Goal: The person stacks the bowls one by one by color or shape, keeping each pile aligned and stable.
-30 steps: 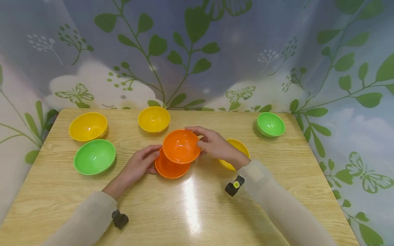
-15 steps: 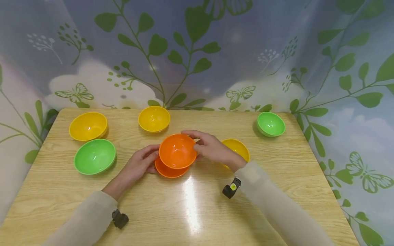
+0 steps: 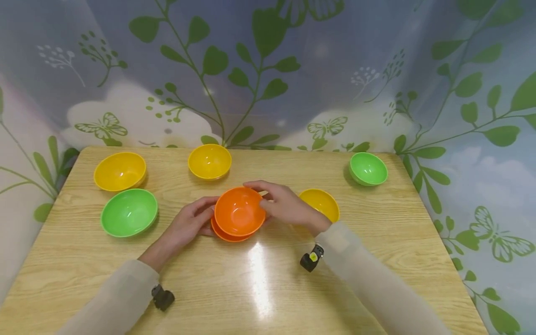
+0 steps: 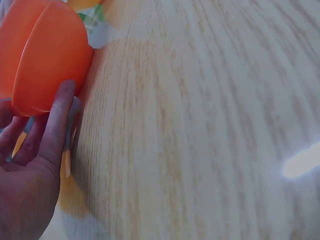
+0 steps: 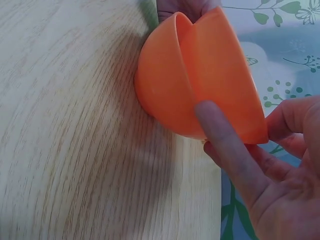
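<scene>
Near the middle of the table, an upper orange bowl [image 3: 240, 211] sits partly inside a lower orange bowl [image 3: 230, 236], tilted against it in the right wrist view. My right hand [image 3: 284, 202] grips the upper bowl by its right rim, with one finger stretched along the bowls' outer walls. On the other side my left hand [image 3: 188, 223] holds the lower bowl, thumb near the rim and fingers against its outside. From the left wrist, the lower bowl [image 4: 55, 55] shows its outer wall, with a fingertip touching it. Much of the lower bowl's inside is hidden by the upper one.
Yellow bowls stand at the back left [image 3: 120, 172], at the back middle [image 3: 210, 162] and behind my right wrist [image 3: 321, 204]. A green bowl [image 3: 129, 213] lies to the left, and a smaller green bowl [image 3: 368, 169] is at the back right. A patterned curtain [image 3: 268, 83] hangs behind the table.
My right hand has moved left and toward me with the upper orange bowl, lowering it further into the lower one. My left hand and the lower bowl have stayed in place.
</scene>
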Motion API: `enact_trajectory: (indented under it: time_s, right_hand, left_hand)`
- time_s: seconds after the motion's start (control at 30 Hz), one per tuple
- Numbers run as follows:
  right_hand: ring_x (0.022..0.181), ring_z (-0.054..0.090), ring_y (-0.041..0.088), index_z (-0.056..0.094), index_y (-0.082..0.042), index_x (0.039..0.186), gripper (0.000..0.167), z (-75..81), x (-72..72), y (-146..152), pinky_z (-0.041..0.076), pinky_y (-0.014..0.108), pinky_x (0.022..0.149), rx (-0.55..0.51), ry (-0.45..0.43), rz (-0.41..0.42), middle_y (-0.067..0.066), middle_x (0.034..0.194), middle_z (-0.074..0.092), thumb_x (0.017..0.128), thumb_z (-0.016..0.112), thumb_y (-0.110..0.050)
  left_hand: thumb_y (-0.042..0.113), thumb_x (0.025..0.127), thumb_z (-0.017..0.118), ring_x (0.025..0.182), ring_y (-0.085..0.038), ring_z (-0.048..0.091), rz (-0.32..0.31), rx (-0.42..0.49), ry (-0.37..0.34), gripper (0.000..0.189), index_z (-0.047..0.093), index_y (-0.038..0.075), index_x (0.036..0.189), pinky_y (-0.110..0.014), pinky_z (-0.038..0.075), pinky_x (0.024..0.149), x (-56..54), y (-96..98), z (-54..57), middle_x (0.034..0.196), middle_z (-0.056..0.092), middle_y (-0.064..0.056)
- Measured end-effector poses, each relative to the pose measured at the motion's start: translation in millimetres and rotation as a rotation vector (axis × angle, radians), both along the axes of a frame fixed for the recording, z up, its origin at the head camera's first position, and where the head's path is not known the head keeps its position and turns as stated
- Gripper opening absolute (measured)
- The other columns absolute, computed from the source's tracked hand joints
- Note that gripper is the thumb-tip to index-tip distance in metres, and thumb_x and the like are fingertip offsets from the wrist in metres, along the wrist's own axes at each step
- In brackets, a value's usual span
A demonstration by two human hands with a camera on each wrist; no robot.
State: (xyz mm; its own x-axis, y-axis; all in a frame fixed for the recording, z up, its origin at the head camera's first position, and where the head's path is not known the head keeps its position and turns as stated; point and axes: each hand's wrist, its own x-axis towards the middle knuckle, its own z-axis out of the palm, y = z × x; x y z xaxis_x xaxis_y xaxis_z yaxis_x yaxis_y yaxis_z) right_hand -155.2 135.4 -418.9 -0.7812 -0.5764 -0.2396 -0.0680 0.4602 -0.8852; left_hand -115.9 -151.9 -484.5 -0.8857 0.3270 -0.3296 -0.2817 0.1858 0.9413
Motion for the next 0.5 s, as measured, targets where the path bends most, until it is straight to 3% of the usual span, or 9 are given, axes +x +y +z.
enact_trajectory:
  time_s: [0.3, 0.5]
  right_hand:
    - [0.127, 0.068, 0.036, 0.05, -0.014, 0.164, 0.059, -8.2, 1.6, -4, 0.071, 0.047, 0.075, -0.002, -0.016, -0.002, 0.015, 0.159, 0.055, 0.107, 0.049, 0.0]
    - [0.114, 0.073, 0.03, 0.052, -0.015, 0.163, 0.06, -12.5, 3.0, -7, 0.071, 0.044, 0.074, 0.029, 0.007, -0.011, 0.017, 0.157, 0.056, 0.105, 0.05, 0.001]
  left_hand:
    - [0.023, 0.118, 0.048, 0.107, -0.023, 0.077, 0.011, 0.027, -0.023, 0.047, 0.048, 0.011, 0.164, -0.037, 0.069, 0.09, -0.1, 0.8, -2.1, 0.164, 0.052, -0.021]
    - [0.021, 0.119, 0.046, 0.104, -0.021, 0.078, 0.009, 0.036, -0.017, 0.048, 0.046, 0.01, 0.165, -0.036, 0.069, 0.09, 1.1, -0.6, -0.9, 0.163, 0.052, -0.024]
